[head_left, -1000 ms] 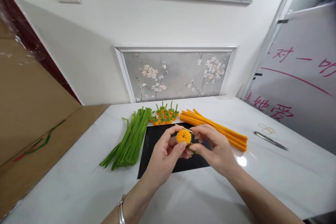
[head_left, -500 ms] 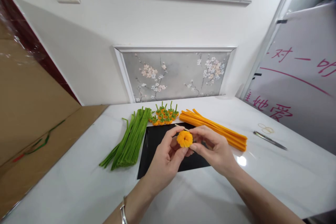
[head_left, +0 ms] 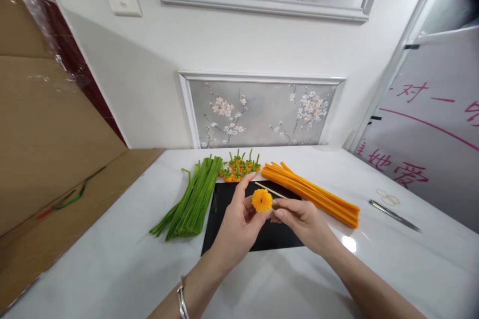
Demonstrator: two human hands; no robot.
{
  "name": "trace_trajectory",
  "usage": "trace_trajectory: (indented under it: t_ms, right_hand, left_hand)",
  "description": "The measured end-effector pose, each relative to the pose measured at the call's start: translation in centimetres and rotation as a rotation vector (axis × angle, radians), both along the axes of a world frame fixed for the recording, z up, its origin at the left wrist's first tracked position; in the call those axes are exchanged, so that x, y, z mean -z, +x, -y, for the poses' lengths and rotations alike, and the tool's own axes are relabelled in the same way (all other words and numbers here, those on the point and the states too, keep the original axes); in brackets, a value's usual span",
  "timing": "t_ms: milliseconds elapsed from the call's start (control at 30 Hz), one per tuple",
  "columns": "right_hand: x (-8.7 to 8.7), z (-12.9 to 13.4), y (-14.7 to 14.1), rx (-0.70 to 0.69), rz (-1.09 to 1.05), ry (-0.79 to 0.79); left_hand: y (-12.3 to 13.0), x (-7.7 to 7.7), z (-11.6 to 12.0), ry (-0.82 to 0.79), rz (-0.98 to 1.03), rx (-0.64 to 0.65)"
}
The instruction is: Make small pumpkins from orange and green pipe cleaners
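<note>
My left hand (head_left: 239,227) is closed around a small orange fuzzy pumpkin (head_left: 261,200), with the thumb in front and the index finger raised behind it. The pumpkin's ribbed round face, with a small dark centre, is turned towards me. My right hand (head_left: 305,219) pinches at the pumpkin's right side, where a bit of green stem (head_left: 275,205) shows between the fingertips. A thin pale stick (head_left: 270,189) slants down to the right hand's fingers; whether they hold it, I cannot tell. Below both hands lies a black mat (head_left: 277,237).
Green pipe cleaners (head_left: 196,199) lie bundled left of the mat, orange pipe cleaners (head_left: 310,192) to its right. Several finished little pumpkins (head_left: 239,165) with green stems stand behind it. Farther right are tweezers (head_left: 394,215) and rubber bands (head_left: 388,197). Cardboard (head_left: 75,179) borders the left.
My right hand has shifted from the pumpkin's front edge to its side, where green now shows. The stick now reaches farther into view. My left index finger has lifted; the whole view has shifted slightly.
</note>
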State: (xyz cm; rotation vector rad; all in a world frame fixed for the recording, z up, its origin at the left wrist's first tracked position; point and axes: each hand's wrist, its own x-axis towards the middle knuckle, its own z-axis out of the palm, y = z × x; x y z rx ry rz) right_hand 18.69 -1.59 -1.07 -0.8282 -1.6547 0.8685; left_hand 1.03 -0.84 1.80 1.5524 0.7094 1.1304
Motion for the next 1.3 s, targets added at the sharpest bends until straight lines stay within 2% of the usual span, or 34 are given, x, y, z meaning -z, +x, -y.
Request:
trace_trajectory:
  t_ms: [167, 367, 433, 567, 633, 733, 833, 933, 1033, 1100, 1167, 1300]
  right_hand:
    - [0.2, -0.3, -0.3, -0.028, -0.077, -0.063]
    - [0.6, -0.5, -1.2, -0.121, -0.078, -0.137]
    - [0.8, -0.7, -1.4, -0.102, -0.074, -0.155]
    - [0.9, -2.0, -0.3, 0.105, -0.045, -0.168]
    - [0.5, -3.0, 0.9, 0.227, -0.001, -0.165]
    - [-0.5, -4.9, 2.7, 0.37, 0.069, -0.157]
    - [-2.2, -7.2, 3.6, 0.481, 0.222, -0.109]
    - [-4.0, -9.3, 3.0, 0.423, 0.254, -0.109]
    - [-5.0, -10.3, 1.4, 0.284, 0.301, -0.096]
    - [-5.1, -10.1, 0.1, 0.174, 0.323, -0.069]
    - [-5.0, -9.4, -1.1, 0.087, 0.41, -0.026]
    - [-4.6, -7.6, -2.5, 0.146, 0.778, 0.221]
  left_hand:
    - [0.0, 0.1, 0.1, -0.016, 0.022, -0.007]
    - [0.0, 0.5, 0.2, 0.066, -0.172, -0.087]
    - [0.0, 1.0, -0.1, 0.058, -0.184, -0.115]
    - [0.0, 3.0, -1.2, -0.022, -0.1, -0.159]
    - [0.0, 4.3, -1.7, -0.085, -0.123, -0.166]
    - [-0.1, 5.6, -2.0, -0.128, -0.167, -0.128]
    - [0.1, 6.0, -1.9, -0.205, -0.153, -0.111]
    - [0.2, 5.4, -2.0, -0.406, -0.013, -0.103]
    - [-0.3, 4.0, -2.7, -0.657, 0.349, -0.126]
    - [-0.9, 3.1, -3.4, -0.765, 0.565, -0.059]
    - [-1.5, 2.6, -4.0, -0.78, 0.661, -0.018]
    - [-1.8, 2.9, -4.6, -0.741, 0.587, -0.099]
